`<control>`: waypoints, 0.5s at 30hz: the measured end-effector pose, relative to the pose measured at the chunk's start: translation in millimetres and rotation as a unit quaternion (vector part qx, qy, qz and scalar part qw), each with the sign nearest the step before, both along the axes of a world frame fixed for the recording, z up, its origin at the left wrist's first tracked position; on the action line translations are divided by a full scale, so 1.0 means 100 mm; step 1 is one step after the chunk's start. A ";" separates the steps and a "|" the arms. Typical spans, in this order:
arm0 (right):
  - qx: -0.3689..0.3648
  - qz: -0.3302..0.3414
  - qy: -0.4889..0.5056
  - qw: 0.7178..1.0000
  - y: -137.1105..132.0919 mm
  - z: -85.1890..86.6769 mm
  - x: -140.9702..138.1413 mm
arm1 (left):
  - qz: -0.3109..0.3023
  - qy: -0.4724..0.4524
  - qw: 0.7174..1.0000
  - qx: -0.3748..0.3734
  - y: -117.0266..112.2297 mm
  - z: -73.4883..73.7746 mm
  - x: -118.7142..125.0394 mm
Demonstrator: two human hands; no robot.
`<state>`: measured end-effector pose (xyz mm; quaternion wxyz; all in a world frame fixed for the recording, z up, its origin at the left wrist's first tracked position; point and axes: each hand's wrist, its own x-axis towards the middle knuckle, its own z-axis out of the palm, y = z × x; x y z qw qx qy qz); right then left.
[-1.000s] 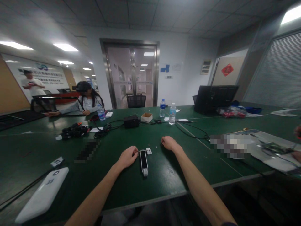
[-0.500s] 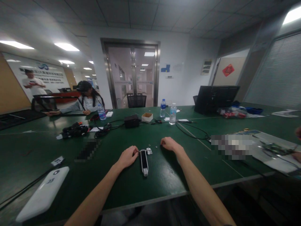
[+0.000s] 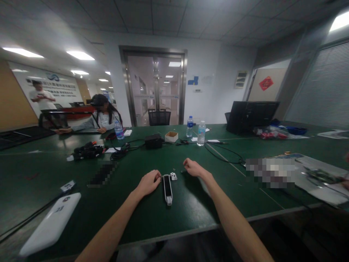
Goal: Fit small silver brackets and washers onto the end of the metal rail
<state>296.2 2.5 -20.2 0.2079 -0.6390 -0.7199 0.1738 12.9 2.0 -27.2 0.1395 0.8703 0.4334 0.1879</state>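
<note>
A slim black-and-white device point(image 3: 167, 190) lies lengthwise on the green table, its pale tip towards me. My left hand point(image 3: 149, 181) rests on the tabletop at its far left end, fingers curled together; what they hold, if anything, is hidden. At the device's far right corner is a small white plate with holes point(image 3: 173, 177). Beyond the plate sits a tiny ring point(image 3: 174, 169), with another tiny piece point(image 3: 181, 171) to its right. My right hand point(image 3: 194, 168) is just past that piece, thumb and fingers drawn together; anything between them is too small to make out.
Ahead stand two water bottles point(image 3: 201, 134), an open cardboard box point(image 3: 171, 137) and a black box point(image 3: 153, 141) with cables. A white case point(image 3: 51, 223) lies at front left. Another person's work sheet point(image 3: 313, 185) is at right. A person wearing a headset point(image 3: 102, 116) sits across the table.
My right hand has shifted slightly left, nearer the small pieces, its fingers lifting a little. My left hand and the device have stayed in place; the whole view has tilted slightly.
</note>
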 end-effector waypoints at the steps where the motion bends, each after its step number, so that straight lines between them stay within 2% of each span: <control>1: -0.002 0.016 0.014 1.000 -0.01 -0.01 -0.05 | 0.000 0.000 1.000 0.001 0.00 0.00 0.00; 7: -0.018 0.080 0.081 0.993 -0.02 -0.12 -0.38 | -0.002 0.003 1.000 0.008 0.02 -0.02 0.00; 11: 0.001 0.075 0.114 0.991 -0.04 -0.12 -0.50 | -0.005 0.001 1.000 0.015 0.02 -0.03 0.00; 15: 0.005 0.063 0.136 0.989 -0.06 -0.11 -0.52 | -0.006 -0.001 1.000 0.015 0.01 -0.02 -0.01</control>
